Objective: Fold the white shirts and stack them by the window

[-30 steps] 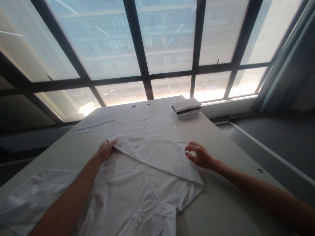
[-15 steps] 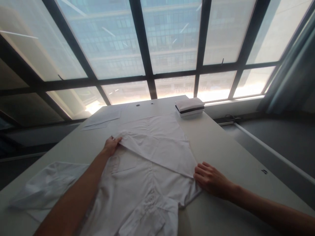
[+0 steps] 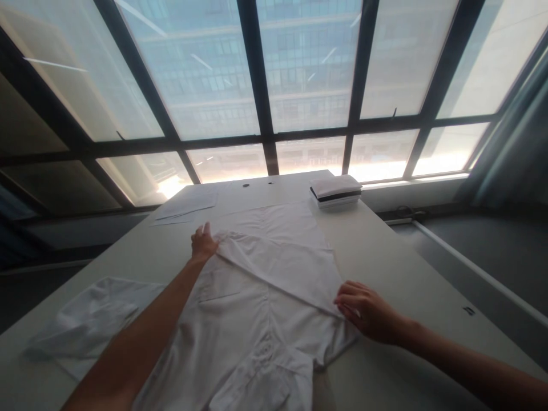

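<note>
A white shirt (image 3: pixel 244 325) lies spread on the table with its collar end toward me. Its far part is folded over into a slanting flap (image 3: pixel 291 268) that crosses the chest, above a breast pocket. At the flap's upper left corner is my left hand (image 3: pixel 204 244), fingers raised and apart, touching or just beside the cloth. My right hand (image 3: pixel 363 308) is at the flap's lower right edge, its fingers curled and closed on the cloth; the fingertips are partly hidden.
Another white garment (image 3: pixel 98 314) lies crumpled at the left, partly behind my left forearm. A stack of folded cloths (image 3: pixel 336 191), white with one dark layer, stands at the far right of the white table (image 3: pixel 411 285). Papers (image 3: pixel 186 205) lie far left. Windows rise behind.
My right hand moved down along the flap's right edge and closed on it. My left hand, earlier gripping the left corner, has loosened its fingers. The view has shifted slightly left.
</note>
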